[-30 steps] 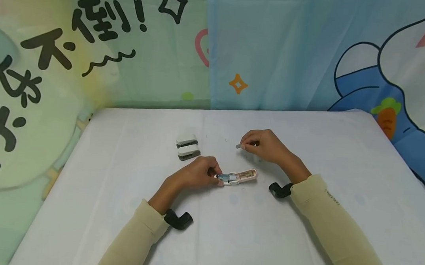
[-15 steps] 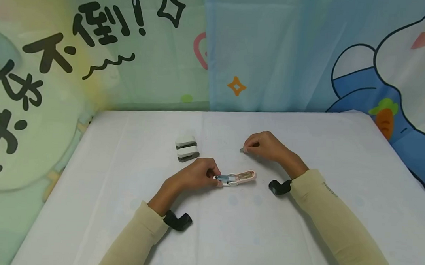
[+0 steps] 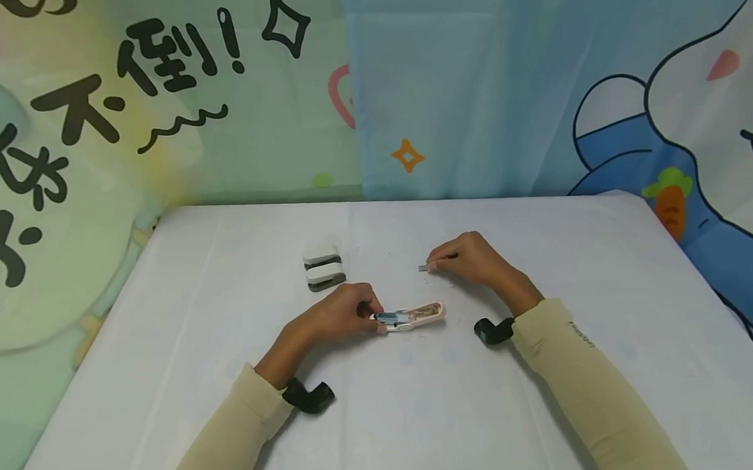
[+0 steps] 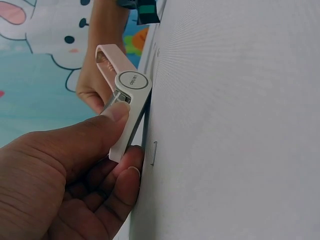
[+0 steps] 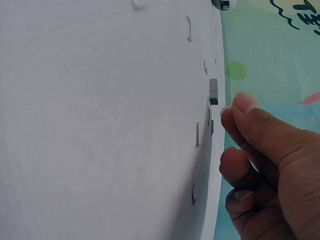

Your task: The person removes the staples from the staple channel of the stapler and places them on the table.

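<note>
My left hand [image 3: 346,314] pinches a pink and white stapler [image 3: 413,317] between thumb and fingers. In the left wrist view the thumb presses beside the round hinge. The stapler is swung wide apart, its staple channel facing up in the head view. Farther back, my right hand [image 3: 470,256] is low over the white table with its fingers loosely curled. A short grey staple strip [image 5: 213,91] lies just past its thumb and index fingertips. A narrow gap shows between strip and fingertips in the right wrist view, and nothing is visible in the fingers.
Two rounded white-and-grey objects [image 3: 326,268] stand side by side behind my left hand. Several loose staples [image 5: 197,134] are scattered on the white table [image 3: 438,420], one staple [image 4: 154,153] close by my left hand. A printed curtain [image 3: 465,91] hangs behind the table.
My right hand has lowered the staple strip, moved slightly right and let go of it. The left hand keeps its grip on the stapler. The head view has shifted a little.
</note>
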